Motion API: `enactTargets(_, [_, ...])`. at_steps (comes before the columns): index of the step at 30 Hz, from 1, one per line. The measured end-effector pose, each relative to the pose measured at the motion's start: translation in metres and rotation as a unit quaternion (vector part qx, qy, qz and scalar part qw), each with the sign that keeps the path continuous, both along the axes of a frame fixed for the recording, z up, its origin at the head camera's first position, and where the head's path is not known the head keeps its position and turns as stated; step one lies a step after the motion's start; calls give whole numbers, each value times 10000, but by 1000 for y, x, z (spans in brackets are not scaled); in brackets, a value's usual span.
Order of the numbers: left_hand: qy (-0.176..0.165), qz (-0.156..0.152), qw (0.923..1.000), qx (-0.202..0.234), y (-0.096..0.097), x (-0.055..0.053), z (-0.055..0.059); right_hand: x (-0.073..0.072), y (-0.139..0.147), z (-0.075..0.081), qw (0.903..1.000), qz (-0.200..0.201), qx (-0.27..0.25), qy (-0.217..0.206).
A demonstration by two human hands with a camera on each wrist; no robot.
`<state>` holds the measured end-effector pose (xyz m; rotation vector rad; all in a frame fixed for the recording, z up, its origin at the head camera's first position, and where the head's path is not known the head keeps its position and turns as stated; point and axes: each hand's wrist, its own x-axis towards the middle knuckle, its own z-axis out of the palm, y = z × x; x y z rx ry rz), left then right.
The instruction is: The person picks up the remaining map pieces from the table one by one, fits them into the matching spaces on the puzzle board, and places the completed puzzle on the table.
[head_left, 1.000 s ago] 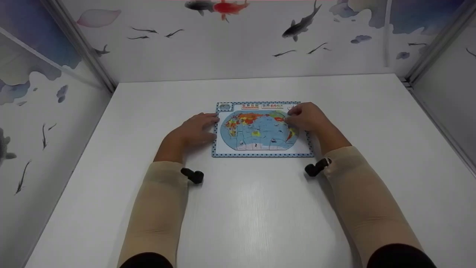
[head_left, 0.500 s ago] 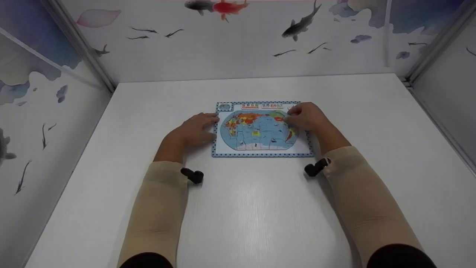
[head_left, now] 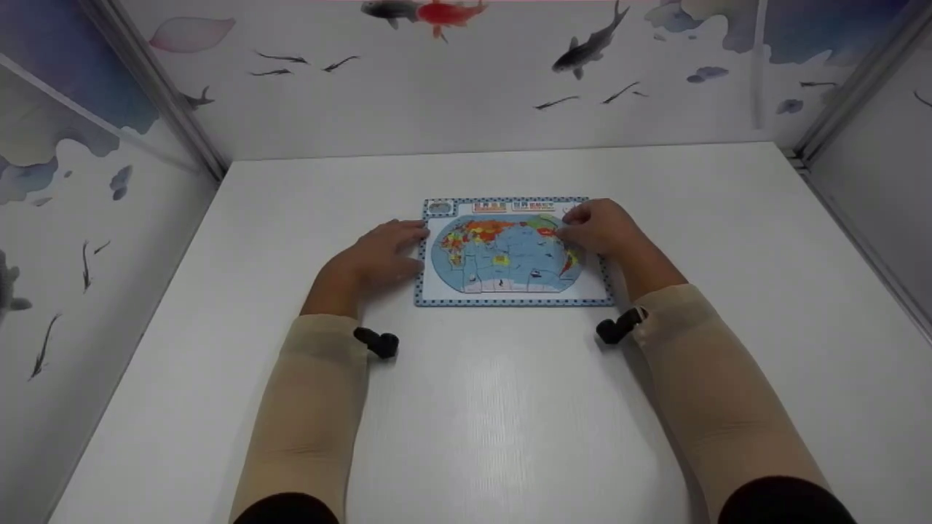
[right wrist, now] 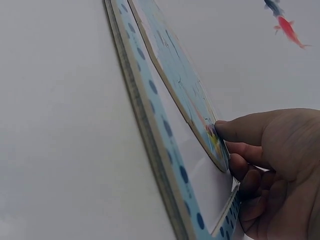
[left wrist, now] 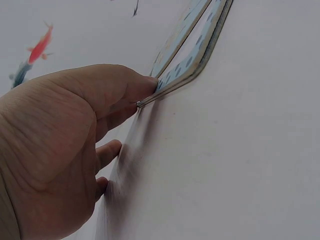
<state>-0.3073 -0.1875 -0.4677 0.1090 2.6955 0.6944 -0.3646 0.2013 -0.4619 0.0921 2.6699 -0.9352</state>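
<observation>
A world map jigsaw puzzle lies on the white table, with a white board and a blue dotted border. My left hand rests at its left edge, thumb and fingers spread along the border. In the left wrist view the thumb touches the corner of the board. My right hand bends over the map's upper right part, pinching a puzzle piece at the oval's edge. In the right wrist view its thumb meets the map's rim, the other fingers curled behind. The piece is mostly hidden by the fingers.
The white table spreads around the puzzle. A back wall and side panels printed with fish enclose it. A black wrist mount sits on the left sleeve, and another black mount on the right one.
</observation>
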Motion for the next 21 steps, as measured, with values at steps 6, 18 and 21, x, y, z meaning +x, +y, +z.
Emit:
enactTargets(6, [52,-84,9999,-76,0,-1,0,-1,1,0,10000,-53,-40,-62])
enactTargets(18, [23,-147,9998,-90,-1,-1,2,2,2,1,10000,-64,-34,20])
enactTargets(21, [27,-152,9998,-104,-1,-2,2,2,1,1,10000,-75,-17,0])
